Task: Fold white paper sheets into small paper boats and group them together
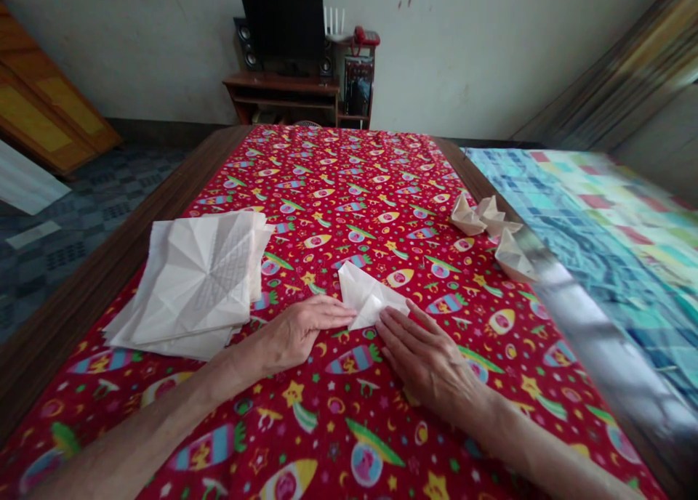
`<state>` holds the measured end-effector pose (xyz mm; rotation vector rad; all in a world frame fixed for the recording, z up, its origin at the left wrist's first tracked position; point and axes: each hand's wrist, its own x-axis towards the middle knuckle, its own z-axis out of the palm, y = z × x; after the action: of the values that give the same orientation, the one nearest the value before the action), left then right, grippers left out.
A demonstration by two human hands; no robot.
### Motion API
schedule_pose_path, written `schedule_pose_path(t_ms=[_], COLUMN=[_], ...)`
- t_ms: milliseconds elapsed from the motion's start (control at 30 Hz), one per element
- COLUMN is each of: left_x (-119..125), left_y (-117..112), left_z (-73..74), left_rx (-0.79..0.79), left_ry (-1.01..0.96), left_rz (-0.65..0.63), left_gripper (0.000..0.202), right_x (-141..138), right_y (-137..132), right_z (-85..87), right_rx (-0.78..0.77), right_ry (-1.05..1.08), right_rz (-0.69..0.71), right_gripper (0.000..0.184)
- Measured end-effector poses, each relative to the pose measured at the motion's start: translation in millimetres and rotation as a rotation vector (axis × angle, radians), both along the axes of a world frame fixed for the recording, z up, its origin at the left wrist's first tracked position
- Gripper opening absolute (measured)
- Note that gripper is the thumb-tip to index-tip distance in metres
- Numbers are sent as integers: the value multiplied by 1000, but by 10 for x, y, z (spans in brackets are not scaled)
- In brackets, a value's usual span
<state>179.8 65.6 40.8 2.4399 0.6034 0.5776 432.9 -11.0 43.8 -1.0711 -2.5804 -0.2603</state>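
A small folded piece of white paper (366, 295) lies on the red patterned tablecloth (349, 216). My left hand (297, 331) lies flat with fingers stretched, its fingertips touching the paper's left edge. My right hand (428, 355) also lies flat and open, its fingertips pressing the paper's lower right corner. Neither hand grips anything.
A stack of creased white sheets (193, 282) lies to the left. Three folded paper boats (491, 231) sit near the table's right edge. A blue checked surface (600, 238) adjoins on the right. A desk with a monitor (283, 24) stands against the far wall.
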Motion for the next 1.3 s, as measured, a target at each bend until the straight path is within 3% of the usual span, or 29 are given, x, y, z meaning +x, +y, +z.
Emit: schedule_pose_path(t_ms=[233, 367, 467, 600, 733, 867, 967, 1300], left_x=[-3, -30, -39, -34, -29, -36, -38, -36], left_y=[-35, -27, -33, -44, -51, -56, -59, -61], left_z=[9, -13, -29, -17, 1, 5, 14, -64], left_rx=[24, 24, 53, 60, 51, 39, 31, 64], left_ry=[-28, -19, -9, -7, 1, 18, 27, -10], left_rz=[5, 1, -11, -28, -28, -24, -28, -27], left_gripper=[57, 51, 48, 47, 47, 46, 46, 43], right_x=[-19, -53, -78, -107, -128, -134, -134, -176], right_y=[-11, 149, 325, 484, 512, 490, 499, 506], right_z=[0, -3, -46, -64, -16, 20, 14, 6], right_rx=[-52, -144, -159, -284, -348, -332, -364, -369], right_ry=[44, 163, 280, 360, 425, 406, 394, 370], right_rz=[-23, -102, -166, -237, -246, -254, -260, -310], right_gripper=[33, 28, 35, 12, 8, 19, 14, 22])
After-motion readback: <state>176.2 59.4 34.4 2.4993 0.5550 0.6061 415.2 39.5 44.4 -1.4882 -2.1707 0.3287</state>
